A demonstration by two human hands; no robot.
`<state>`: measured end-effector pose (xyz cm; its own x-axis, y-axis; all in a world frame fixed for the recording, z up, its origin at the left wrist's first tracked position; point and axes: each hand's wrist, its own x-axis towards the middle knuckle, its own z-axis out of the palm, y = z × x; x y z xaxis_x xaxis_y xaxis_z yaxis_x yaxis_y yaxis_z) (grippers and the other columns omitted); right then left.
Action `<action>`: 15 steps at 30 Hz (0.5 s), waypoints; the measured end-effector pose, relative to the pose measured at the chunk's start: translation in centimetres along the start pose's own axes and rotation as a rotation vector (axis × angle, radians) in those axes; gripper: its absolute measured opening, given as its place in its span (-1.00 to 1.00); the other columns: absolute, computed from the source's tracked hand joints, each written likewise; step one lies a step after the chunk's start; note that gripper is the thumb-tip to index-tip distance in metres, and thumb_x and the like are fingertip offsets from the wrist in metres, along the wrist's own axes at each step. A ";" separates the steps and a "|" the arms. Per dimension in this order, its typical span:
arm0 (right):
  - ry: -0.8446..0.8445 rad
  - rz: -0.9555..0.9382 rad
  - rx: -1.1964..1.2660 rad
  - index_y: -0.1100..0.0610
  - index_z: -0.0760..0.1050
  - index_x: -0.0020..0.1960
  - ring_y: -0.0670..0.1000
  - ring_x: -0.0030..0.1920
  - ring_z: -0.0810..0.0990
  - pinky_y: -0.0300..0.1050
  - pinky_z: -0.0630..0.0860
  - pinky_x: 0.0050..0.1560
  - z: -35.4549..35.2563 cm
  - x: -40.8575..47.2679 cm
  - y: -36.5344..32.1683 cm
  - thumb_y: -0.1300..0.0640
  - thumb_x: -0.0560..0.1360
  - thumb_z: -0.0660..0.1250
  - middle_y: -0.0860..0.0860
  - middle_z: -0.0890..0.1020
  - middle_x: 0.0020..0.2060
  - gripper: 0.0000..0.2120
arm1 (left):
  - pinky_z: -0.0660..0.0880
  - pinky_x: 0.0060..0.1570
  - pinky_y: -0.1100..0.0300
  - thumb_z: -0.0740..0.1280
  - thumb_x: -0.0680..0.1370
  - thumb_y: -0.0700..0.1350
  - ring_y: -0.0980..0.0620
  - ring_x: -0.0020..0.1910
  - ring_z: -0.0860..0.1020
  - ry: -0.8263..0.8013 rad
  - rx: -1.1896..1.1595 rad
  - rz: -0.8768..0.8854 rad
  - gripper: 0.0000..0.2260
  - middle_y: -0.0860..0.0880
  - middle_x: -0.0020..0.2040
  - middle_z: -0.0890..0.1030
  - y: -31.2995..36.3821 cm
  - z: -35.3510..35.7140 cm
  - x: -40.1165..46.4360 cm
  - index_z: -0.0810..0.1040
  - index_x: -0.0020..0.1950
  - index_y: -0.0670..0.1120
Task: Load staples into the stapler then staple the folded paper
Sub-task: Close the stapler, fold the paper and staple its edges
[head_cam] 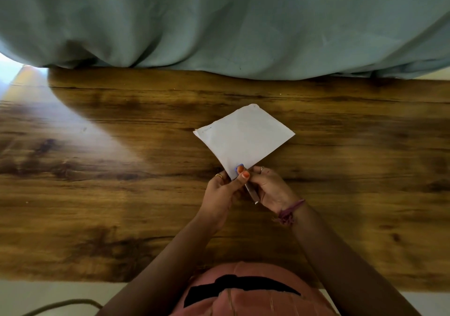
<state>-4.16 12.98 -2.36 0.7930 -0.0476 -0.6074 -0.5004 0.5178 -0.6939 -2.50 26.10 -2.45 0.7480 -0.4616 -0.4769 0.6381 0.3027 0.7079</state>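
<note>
Indoors | wooden table (121, 194), teal curtain (219, 23) | both hands pinch folded paper (246, 135)

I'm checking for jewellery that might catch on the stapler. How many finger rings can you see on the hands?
2: one ring on a finger of the left hand, one ring on a finger of the right hand. Others may be hidden by curled fingers.
</note>
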 end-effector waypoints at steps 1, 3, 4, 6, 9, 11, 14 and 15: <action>-0.001 0.004 0.001 0.15 0.68 -0.20 -0.05 -0.16 0.67 -0.13 0.57 -0.13 -0.1 0.1 0.0 0.14 0.23 0.45 0.01 0.71 -0.22 -0.84 | 0.58 -0.08 0.17 0.44 0.42 -0.12 -0.04 0.05 0.65 0.018 0.001 -0.005 -0.66 -0.11 0.06 0.69 -0.1 0.1 0.0 0.58 0.17 -0.16; 0.006 0.004 0.009 0.15 0.67 -0.19 -0.06 -0.16 0.68 -0.17 0.61 -0.14 -0.1 0.2 0.1 0.15 0.24 0.45 0.01 0.72 -0.22 -0.84 | 0.59 -0.04 0.13 0.42 0.46 -0.16 -0.05 0.06 0.65 0.058 0.000 -0.015 -0.74 -0.10 0.06 0.69 -0.2 0.2 0.0 0.60 0.14 -0.16; 0.014 0.008 0.010 0.16 0.67 -0.17 -0.05 -0.16 0.68 -0.16 0.61 -0.14 -0.1 0.3 0.2 0.16 0.27 0.44 0.01 0.72 -0.22 -0.86 | 0.58 -0.01 0.11 0.40 0.49 -0.18 -0.06 0.08 0.64 0.077 0.002 -0.020 -0.77 -0.11 0.06 0.69 -0.3 0.3 0.0 0.60 0.14 -0.16; 0.023 0.015 0.005 0.17 0.65 -0.15 -0.02 -0.14 0.66 -0.15 0.59 -0.16 0.0 0.4 0.2 0.22 0.35 0.42 0.03 0.71 -0.21 -0.91 | 0.57 0.03 0.08 0.39 0.51 -0.19 -0.07 0.10 0.63 0.104 0.018 -0.020 -0.78 -0.12 0.08 0.68 -0.4 0.3 0.1 0.61 0.14 -0.16; 0.032 0.025 -0.008 0.16 0.66 -0.16 -0.02 -0.13 0.67 -0.11 0.59 -0.03 0.0 0.6 0.2 0.24 0.39 0.41 0.03 0.71 -0.22 -0.93 | 0.55 0.08 0.04 0.41 0.50 -0.17 -0.06 0.11 0.63 0.119 0.029 -0.019 -0.74 -0.12 0.10 0.67 -0.4 0.1 0.1 0.60 0.17 -0.17; 0.057 0.031 -0.028 0.17 0.65 -0.14 0.02 -0.07 0.65 -0.02 0.55 0.09 0.1 0.7 0.4 0.24 0.41 0.42 0.05 0.71 -0.19 -0.95 | 0.57 0.01 0.09 0.43 0.47 -0.16 -0.05 0.08 0.64 0.128 0.016 -0.021 -0.73 -0.11 0.08 0.68 -0.5 0.0 0.2 0.62 0.15 -0.16; 0.059 0.030 -0.029 0.20 0.64 -0.12 0.03 -0.04 0.62 -0.04 0.54 0.10 0.3 0.6 0.4 0.24 0.38 0.44 0.06 0.69 -0.17 -0.91 | 0.58 -0.06 0.18 0.46 0.41 -0.15 -0.04 0.07 0.65 0.088 -0.038 -0.048 -0.70 -0.11 0.07 0.69 -0.3 -0.3 0.2 0.62 0.13 -0.16; 0.038 0.036 -0.016 0.20 0.63 -0.12 0.00 -0.08 0.63 -0.11 0.57 0.01 0.2 0.6 0.3 0.24 0.35 0.44 0.05 0.69 -0.19 -0.89 | 0.58 -0.04 0.17 0.46 0.40 -0.15 -0.05 0.09 0.64 0.046 -0.038 -0.059 -0.68 -0.12 0.09 0.68 -0.1 -0.6 0.2 0.61 0.14 -0.16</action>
<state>-3.76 13.26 -2.83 0.7610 -0.0617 -0.6458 -0.5339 0.5060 -0.6774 -2.26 26.49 -2.96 0.7160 -0.4411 -0.5411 0.6870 0.3077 0.6583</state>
